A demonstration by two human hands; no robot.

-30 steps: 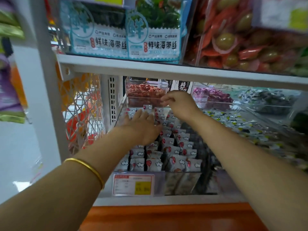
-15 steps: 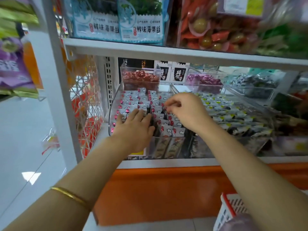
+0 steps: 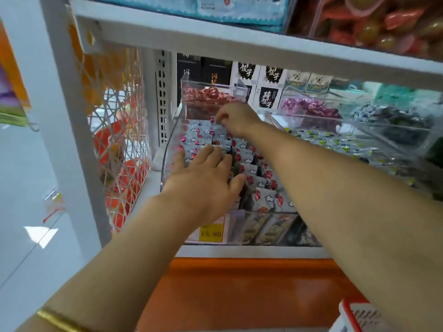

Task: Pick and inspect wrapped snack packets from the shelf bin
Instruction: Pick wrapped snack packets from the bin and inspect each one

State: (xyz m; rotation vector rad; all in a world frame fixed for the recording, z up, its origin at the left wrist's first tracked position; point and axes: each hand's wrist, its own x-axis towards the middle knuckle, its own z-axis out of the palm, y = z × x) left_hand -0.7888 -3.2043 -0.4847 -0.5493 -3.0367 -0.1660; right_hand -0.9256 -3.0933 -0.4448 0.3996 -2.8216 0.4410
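A clear shelf bin holds rows of grey wrapped snack packets with red and white marks. My left hand lies flat on the left rows, fingers straight and spread. My right hand reaches to the bin's far end, fingers curled down among the back packets; whether it pinches one is hidden by the hand.
Behind stands a clear bin of red candies; to the right, bins of purple candies and yellow-green packets. A white shelf board hangs low overhead. A price tag fronts the bin. A red-rimmed basket sits bottom right.
My right hand has moved from the middle rows to the bin's far end. My left hand stays flat on the left rows. The camera has come closer.
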